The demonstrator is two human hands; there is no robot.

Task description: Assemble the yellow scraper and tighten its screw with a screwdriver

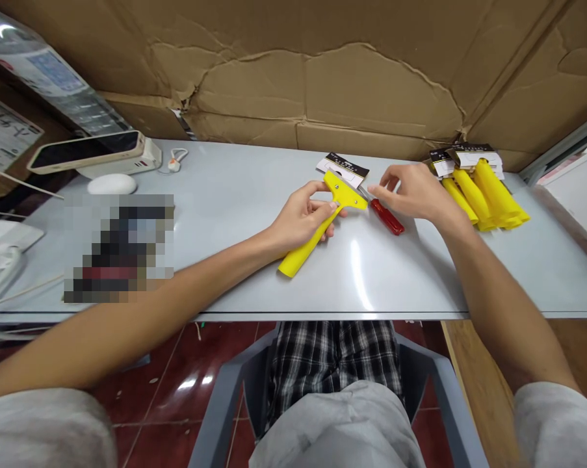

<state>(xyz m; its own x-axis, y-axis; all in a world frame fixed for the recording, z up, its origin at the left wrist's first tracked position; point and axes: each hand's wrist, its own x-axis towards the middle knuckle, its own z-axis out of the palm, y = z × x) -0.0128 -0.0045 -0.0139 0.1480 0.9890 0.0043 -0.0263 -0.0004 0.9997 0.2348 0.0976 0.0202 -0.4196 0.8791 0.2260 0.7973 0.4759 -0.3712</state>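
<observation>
1. **Fingers.** The left fingers [322, 209] are closed around the neck of a yellow scraper [307, 242], with the thumb over its head. The right fingers [385, 179] are open and spread, their tips just beside the scraper's head; any contact cannot be told.
2. **Hands.** The left hand [299, 221] holds the scraper tilted above the table, handle toward the person. The right hand [415, 192] hovers to its right, over a red-handled screwdriver [387, 216].
3. **Near objects.** A printed card [342, 169] lies beneath the scraper's head. To the right, a pile of yellow scrapers [483, 195] lies with cards at their heads.
4. **Table.** The grey table [234, 175] bears, at far left, a phone [86, 153] and a white mouse [112, 184]. A blurred patch [117, 247] hides whatever lies near them.
5. **Surroundings.** Torn cardboard [322, 78] lines the wall behind. Below the table edge are checked shorts [332, 364], a grey chair [220, 403] and a red tile floor [151, 442].
</observation>
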